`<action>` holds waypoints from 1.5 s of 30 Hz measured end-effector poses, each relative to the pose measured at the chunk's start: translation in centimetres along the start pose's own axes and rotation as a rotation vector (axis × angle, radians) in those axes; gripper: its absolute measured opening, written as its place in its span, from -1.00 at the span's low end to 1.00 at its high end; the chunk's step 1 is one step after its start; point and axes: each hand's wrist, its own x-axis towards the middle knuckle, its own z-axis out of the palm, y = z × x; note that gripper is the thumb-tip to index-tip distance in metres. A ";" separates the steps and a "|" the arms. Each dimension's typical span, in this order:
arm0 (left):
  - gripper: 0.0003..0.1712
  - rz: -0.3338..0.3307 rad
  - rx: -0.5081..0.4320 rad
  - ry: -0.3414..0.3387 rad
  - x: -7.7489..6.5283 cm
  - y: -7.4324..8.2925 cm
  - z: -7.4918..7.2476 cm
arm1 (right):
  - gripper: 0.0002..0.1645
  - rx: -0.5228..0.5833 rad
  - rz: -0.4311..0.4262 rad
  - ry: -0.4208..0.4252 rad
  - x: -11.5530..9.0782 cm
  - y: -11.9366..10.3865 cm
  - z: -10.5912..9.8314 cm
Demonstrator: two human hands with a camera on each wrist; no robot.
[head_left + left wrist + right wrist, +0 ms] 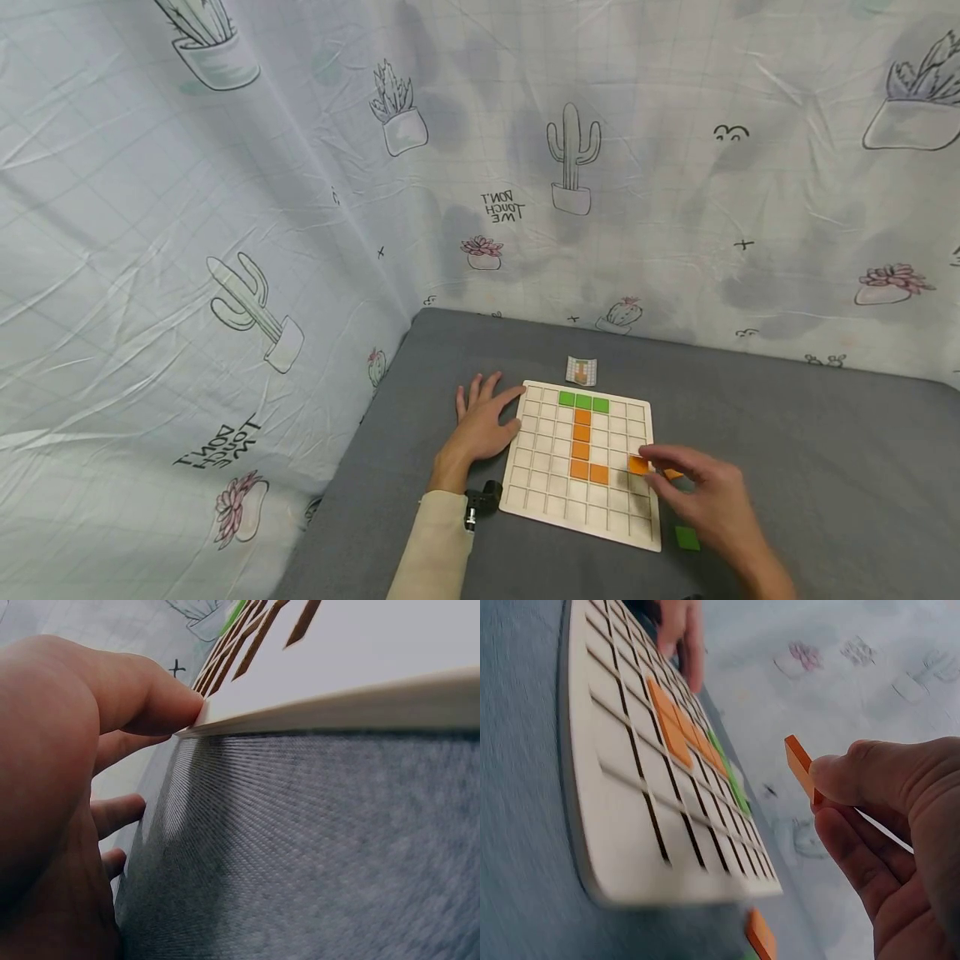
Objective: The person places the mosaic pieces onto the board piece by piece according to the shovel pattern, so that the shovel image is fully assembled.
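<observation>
A pale wooden grid board (540,504) lies on the grey table, with a row of 3 green tiles (583,402) near its far edge. Below them several orange tiles (581,433) run down in a column, ending in one set to the right. My left hand (480,425) rests at the board's left side with spread fingers; in the left wrist view the thumb (161,697) touches the rim. Between thumb and fingers, my right hand (708,492) pinches a square orange tile (801,769) above the board's right side, tilted on edge in the right wrist view.
Past the board's far edge lies a small printed card (581,372). To the right, a loose orange tile (672,473) is partly behind my right hand, and a green tile (687,538) lies nearer me. A cactus-print cloth (645,192) hangs behind the table.
</observation>
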 end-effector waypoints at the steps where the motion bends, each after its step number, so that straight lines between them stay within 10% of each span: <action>1: -0.36 0.001 -0.001 0.000 0.0 0.0 0.0 | -0.47 0.000 0.001 -0.008 0.1 -0.2 0.3; 32: -0.34 -0.010 0.005 0.008 0.0 0.1 0.0 | -0.57 0.081 0.070 -0.220 2.0 -3.5 7.4; 45: -0.34 -0.013 0.008 0.002 -0.1 0.2 -0.2 | -0.57 -0.016 -0.079 -0.209 2.3 -3.5 8.8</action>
